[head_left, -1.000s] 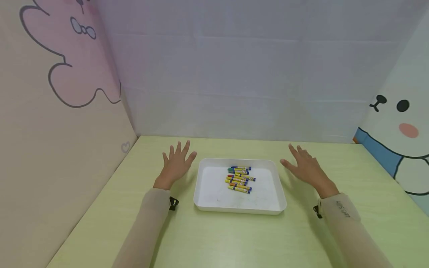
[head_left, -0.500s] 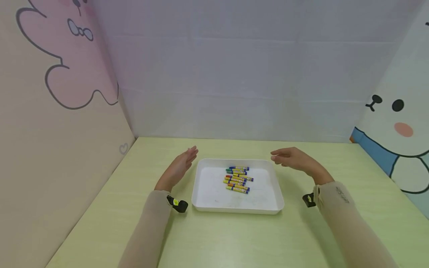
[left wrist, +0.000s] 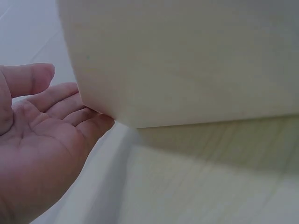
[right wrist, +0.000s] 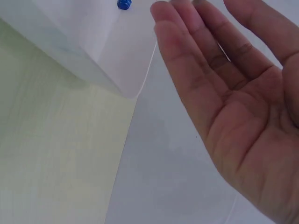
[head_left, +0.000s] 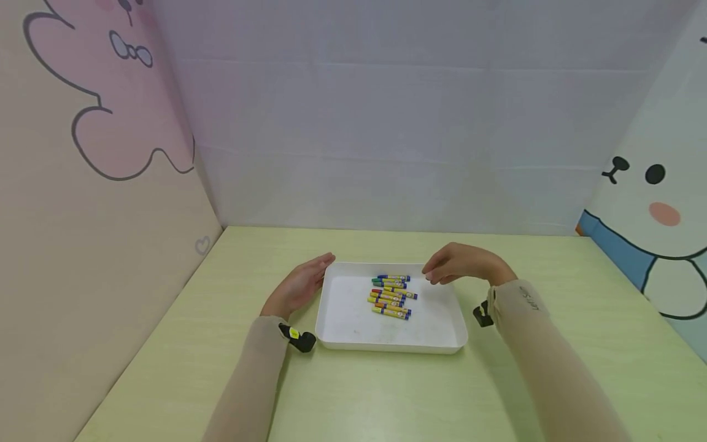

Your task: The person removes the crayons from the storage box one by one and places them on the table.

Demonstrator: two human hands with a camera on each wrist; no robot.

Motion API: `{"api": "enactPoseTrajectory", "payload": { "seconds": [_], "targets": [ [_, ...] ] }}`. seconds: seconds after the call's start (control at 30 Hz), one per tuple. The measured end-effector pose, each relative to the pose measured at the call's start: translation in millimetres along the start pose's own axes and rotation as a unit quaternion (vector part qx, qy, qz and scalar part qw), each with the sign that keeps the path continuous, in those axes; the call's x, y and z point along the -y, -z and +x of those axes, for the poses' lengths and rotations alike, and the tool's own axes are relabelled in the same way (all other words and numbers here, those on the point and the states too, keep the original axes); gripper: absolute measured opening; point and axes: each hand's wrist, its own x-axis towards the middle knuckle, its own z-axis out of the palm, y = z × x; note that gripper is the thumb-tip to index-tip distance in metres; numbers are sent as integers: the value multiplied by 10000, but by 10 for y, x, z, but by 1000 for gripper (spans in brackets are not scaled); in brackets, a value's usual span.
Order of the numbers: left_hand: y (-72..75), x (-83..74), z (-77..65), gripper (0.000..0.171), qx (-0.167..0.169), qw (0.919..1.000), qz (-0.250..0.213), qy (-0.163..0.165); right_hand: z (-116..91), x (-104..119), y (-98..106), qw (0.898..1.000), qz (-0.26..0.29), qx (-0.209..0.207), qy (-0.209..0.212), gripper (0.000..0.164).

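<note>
From the head view, nine crayons point(head_left: 388, 297) are counted in one white tray point(head_left: 342, 313), some partly covered. The left hand point(head_left: 300, 286) and right hand point(head_left: 465, 263) are held apart, holding nothing. From the left wrist, fingers point(left wrist: 67, 106) are partly hidden by the tray, perhaps touched. From the right, one blue crayon end point(right wrist: 124, 4) is seen, cut off.

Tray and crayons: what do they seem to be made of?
The tray seems smooth, satin white plastic: thin walls, rounded corners. The crayons look like wax or oil pastel, given coloured tips, in printed wrappers, probably paper; finish too small to judge.
</note>
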Motion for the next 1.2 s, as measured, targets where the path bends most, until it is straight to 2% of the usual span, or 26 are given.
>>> {"api": "enactPoseTrajectory", "payload": {
  "seconds": [0.13, 0.43, 0.67, 1.0, 1.2],
  "targets": [
    [-3, 30, 19, 49, -56, 10000, -36, -44, 104, 40, -60, 9999, -13, 133, -23, 37],
    [-4, 73, 68, 50, -158, 9999, 40, -6, 298, 84, -197, 9994, -40, 106, -313, 33],
    [26, 108, 63, 56, -28, 9996, 286, 44, 387, 103, -269, 9978, -280, -72, -590, 27],
    [23, 115, 71, 58, 148, 9998, 151, 35, 456, 81, -334, 9935, -690, -190, -887, 19],
    [29, 122, 76, 58, 226, 9997, 83, -1, 494, 48, -377, 9922, -729, -245, -985, 12]
  ]
}}
